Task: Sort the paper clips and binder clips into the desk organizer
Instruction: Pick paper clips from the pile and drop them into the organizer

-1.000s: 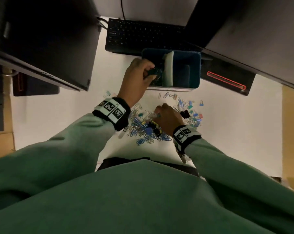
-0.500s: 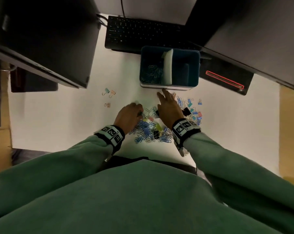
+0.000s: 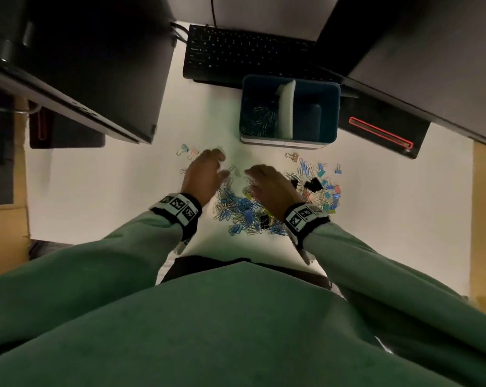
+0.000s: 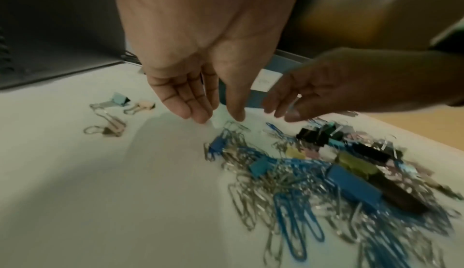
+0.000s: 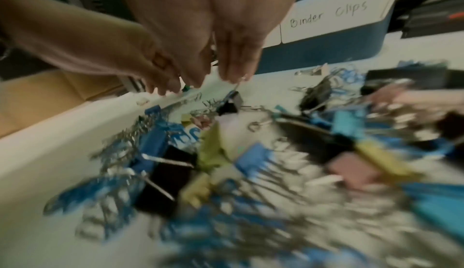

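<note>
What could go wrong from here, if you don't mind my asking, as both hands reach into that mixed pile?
Paper clips and binder clips lie tangled in the mixed pile, so a pinch by the left hand or right hand may lift both kinds together. Three binder clips lie apart on the left and could be overlooked.

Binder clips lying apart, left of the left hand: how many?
3: a blue clip and a peach clip side by side, a pinkish clip nearer the person. The left hand could hide others.
</note>
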